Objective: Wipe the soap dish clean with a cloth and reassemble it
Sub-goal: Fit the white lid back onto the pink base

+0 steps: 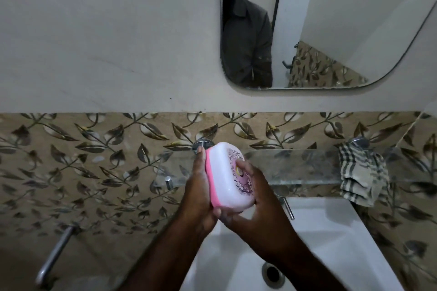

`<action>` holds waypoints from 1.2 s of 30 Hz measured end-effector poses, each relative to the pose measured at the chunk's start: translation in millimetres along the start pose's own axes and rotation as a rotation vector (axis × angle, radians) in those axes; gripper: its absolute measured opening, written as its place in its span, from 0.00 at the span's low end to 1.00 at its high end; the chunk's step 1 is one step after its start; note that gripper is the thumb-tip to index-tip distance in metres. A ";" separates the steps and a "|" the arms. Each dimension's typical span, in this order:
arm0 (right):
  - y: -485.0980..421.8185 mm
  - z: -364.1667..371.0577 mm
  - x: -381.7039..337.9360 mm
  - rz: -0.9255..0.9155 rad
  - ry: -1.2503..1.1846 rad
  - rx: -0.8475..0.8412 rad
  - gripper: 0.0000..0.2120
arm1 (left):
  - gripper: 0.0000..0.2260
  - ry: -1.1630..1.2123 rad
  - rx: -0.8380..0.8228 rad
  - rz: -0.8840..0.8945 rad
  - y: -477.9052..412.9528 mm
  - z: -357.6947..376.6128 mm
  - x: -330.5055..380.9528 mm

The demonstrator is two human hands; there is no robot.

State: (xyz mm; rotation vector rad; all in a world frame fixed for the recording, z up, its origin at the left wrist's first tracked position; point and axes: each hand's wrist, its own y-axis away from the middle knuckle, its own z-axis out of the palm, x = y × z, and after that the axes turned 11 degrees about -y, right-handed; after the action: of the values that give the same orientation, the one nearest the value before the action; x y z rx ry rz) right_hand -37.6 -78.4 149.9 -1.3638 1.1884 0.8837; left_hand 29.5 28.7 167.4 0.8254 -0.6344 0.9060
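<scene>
Both hands hold the soap dish (pixel 228 176) in the air above the back edge of the white washbasin (pixel 331 243), in front of the glass shelf (pixel 295 165). The dish is closed: a translucent white lid with a purple swirl print sits on a pink base, of which only a band shows along the left side. It is tilted, with the lid facing up and toward the camera.

The left hand (pixel 197 194) is clamped on the dish from the left, palm against the pink band, fingers reaching up along the far end and under the near end. The right hand (pixel 255 198) grips it from the right, thumb pressed flat on the printed lid and fingers curled beneath the near corner.

A checked cloth (pixel 361 175) hangs over the right end of the glass shelf, well apart from the hands. The shelf is fixed to the leaf-patterned tile wall (pixel 94 172) by round metal mounts. A slim metal tap lever (pixel 287 208) pokes out just beside the right wrist, and the basin's drain (pixel 272 271) lies below the forearms. A mirror (pixel 319 30) hangs on the plain wall above.
</scene>
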 end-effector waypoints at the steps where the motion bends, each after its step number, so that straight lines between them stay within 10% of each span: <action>1: -1.7 -1.9 3.6 -0.045 0.062 0.001 0.38 | 0.29 -0.012 -0.006 -0.018 -2.5 -5.1 5.3; 6: -24.5 -12.7 15.6 -0.125 0.343 0.055 0.35 | 0.06 -0.523 0.267 0.317 -8.0 -21.8 8.8; 11: -42.0 -7.5 23.4 -0.122 0.488 0.127 0.34 | 0.13 -1.110 0.291 0.563 -4.5 -27.6 -0.7; 29: -47.3 -19.9 41.3 -0.199 0.433 0.060 0.40 | 0.27 -1.215 0.399 0.736 -8.0 -31.2 -12.6; 36: -32.8 -131.7 36.9 -0.107 0.712 0.527 0.39 | 0.19 -1.148 0.352 1.149 4.2 5.8 -20.5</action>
State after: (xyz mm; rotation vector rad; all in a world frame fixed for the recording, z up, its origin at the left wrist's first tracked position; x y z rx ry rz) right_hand -11.8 -216.5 142.7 -1.3051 1.7081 -0.0421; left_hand 15.3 16.8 156.2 1.3054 -2.1300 1.5602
